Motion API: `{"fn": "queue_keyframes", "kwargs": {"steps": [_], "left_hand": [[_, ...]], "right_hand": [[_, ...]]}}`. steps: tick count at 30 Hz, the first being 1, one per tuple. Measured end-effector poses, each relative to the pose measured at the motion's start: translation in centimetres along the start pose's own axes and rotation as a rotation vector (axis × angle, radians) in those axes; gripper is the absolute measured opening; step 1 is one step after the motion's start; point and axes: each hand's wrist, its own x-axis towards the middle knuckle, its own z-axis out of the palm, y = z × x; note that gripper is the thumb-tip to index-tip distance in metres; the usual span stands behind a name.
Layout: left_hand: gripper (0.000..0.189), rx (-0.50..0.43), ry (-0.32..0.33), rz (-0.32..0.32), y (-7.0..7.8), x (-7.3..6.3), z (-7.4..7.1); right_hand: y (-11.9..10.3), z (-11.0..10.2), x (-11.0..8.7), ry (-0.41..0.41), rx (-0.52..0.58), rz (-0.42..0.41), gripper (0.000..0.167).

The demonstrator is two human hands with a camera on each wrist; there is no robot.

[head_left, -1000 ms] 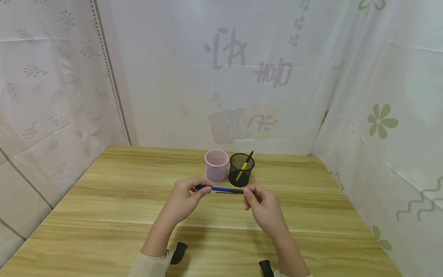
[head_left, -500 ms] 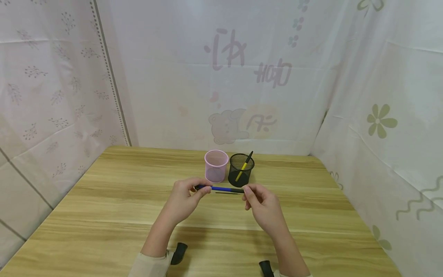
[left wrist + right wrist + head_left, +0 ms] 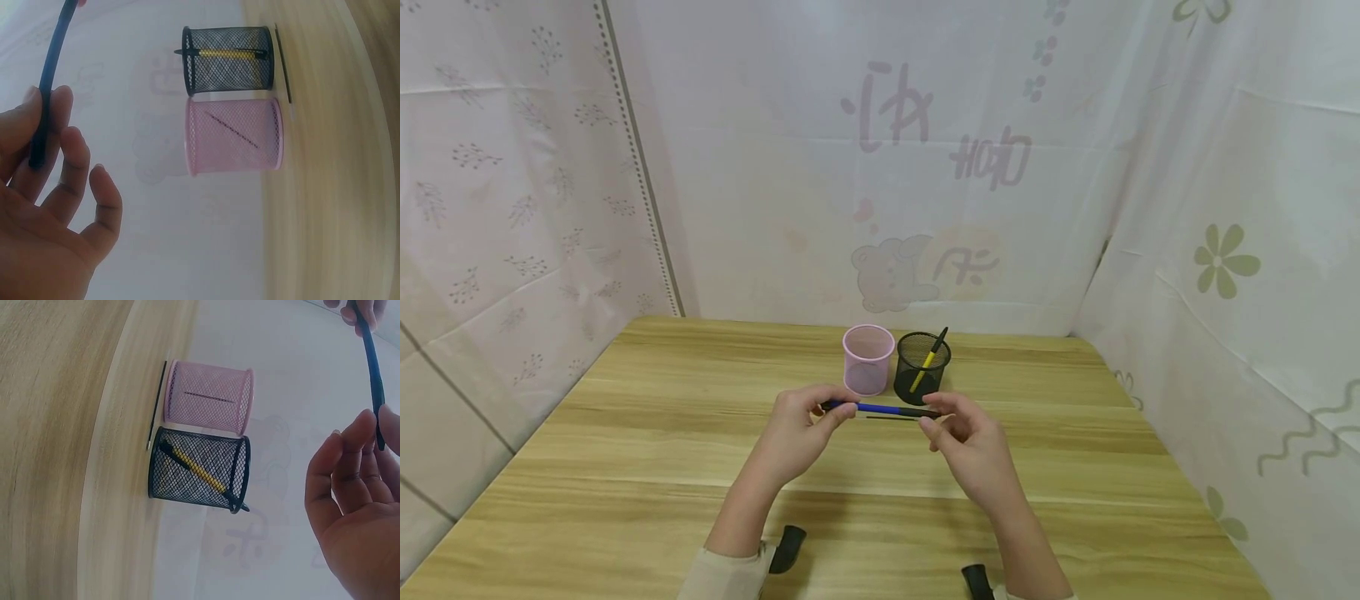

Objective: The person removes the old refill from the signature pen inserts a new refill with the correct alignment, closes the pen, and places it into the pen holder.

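Note:
In the head view my left hand [image 3: 808, 432] pinches the left end of a blue pen [image 3: 880, 409] with black ends, thumb against fingers. The pen is level, in front of two mesh cups. At its other black end is my right hand [image 3: 967, 446], thumb and index finger spread apart on either side of the tip; whether a finger touches it is hard to tell. In the right wrist view the pen's tip [image 3: 380, 439] lies between thumb and fingers. A thin black rod [image 3: 891, 418], like a refill, lies on the table behind the pen.
A pink mesh cup [image 3: 867, 379] stands beside a black mesh cup [image 3: 908, 385], which holds a yellow-and-black pen [image 3: 929, 358]. Through the pink mesh shows a thin dark line [image 3: 232, 129]. Patterned curtains [image 3: 760, 192] surround the wooden table [image 3: 662, 433].
My right thumb and index finger have parted from their pinch on the pen's right end, baring its black tip. My left hand and the pen stay nearly still.

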Motion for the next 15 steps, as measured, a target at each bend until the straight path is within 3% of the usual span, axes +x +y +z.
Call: {"fn": "queue_keyframes", "kwargs": {"steps": [15], "left_hand": [[0.008,-0.005,-0.001,-0.007,0.07,0.02,-0.15]], "right_hand": [[-0.11,0.07,-0.05,-0.017,-0.023,-0.025,0.007]]}}
